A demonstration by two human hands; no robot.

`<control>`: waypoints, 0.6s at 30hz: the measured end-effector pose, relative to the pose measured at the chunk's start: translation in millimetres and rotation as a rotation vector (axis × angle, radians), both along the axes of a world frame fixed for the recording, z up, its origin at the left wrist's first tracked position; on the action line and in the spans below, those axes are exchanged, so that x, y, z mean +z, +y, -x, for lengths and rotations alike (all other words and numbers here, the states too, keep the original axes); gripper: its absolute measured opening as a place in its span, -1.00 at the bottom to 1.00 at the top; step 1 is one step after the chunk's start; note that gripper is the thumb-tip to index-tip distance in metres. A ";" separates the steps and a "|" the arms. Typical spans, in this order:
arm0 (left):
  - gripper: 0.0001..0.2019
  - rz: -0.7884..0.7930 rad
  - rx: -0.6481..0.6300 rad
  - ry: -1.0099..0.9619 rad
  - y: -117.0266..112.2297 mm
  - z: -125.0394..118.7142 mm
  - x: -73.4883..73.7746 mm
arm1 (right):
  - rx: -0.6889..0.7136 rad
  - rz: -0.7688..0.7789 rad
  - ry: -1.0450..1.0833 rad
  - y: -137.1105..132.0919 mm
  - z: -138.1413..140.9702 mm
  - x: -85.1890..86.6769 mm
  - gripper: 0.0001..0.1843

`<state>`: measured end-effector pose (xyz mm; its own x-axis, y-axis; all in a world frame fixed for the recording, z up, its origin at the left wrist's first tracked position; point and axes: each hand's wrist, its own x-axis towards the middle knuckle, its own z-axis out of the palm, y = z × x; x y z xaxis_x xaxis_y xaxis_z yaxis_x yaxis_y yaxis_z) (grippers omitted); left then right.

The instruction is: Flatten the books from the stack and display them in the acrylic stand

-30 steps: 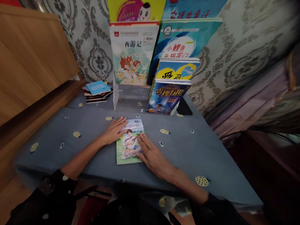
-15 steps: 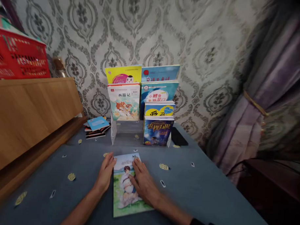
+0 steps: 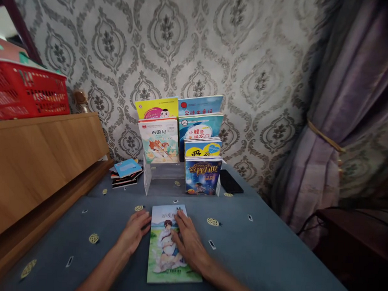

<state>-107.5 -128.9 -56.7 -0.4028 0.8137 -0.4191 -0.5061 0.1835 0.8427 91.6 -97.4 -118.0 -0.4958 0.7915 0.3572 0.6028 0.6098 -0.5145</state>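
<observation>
A thin green picture book (image 3: 166, 263) lies flat on the blue-grey tablecloth (image 3: 257, 254), its cover showing a seated figure. My right hand (image 3: 187, 240) rests on the cover with its fingers stretched flat. My left hand (image 3: 134, 233) lies open against the book's left edge. Behind them stands a clear stepped book rack (image 3: 163, 176) with several children's books (image 3: 181, 141) upright in tiers; its front left slot holds no book.
A small stack of thin books (image 3: 126, 173) lies left of the rack, a black phone (image 3: 231, 181) to its right. A wooden cabinet (image 3: 37, 165) with a red basket (image 3: 27, 93) stands on the left, a purple curtain (image 3: 341, 116) on the right.
The view has tilted up from the table toward the wall. Both hands stay on the green book, which has turned to lie squarer to me.
</observation>
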 end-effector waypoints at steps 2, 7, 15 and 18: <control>-0.89 0.006 -0.073 0.000 -1.0 -3.0 -0.7 | -0.007 0.047 0.015 -1.0 0.2 1.7 -0.43; -0.93 -0.039 -0.210 -0.051 -4.3 -29.3 -5.0 | -0.004 0.131 0.136 1.3 -0.2 -5.2 -0.40; -0.80 -0.101 -0.126 -0.127 -3.0 -35.0 14.0 | -0.121 0.217 0.378 16.6 -3.3 -8.2 -0.38; -0.75 -0.172 -0.098 -0.044 0.2 -25.5 26.4 | -0.018 0.221 0.442 20.7 -4.1 21.5 -0.51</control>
<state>-82.0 -128.7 -30.4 -0.3024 0.9094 -0.2856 -0.5300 0.0886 0.8434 95.7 -76.8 -96.5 -0.3202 0.8790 0.3533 0.3071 0.4491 -0.8390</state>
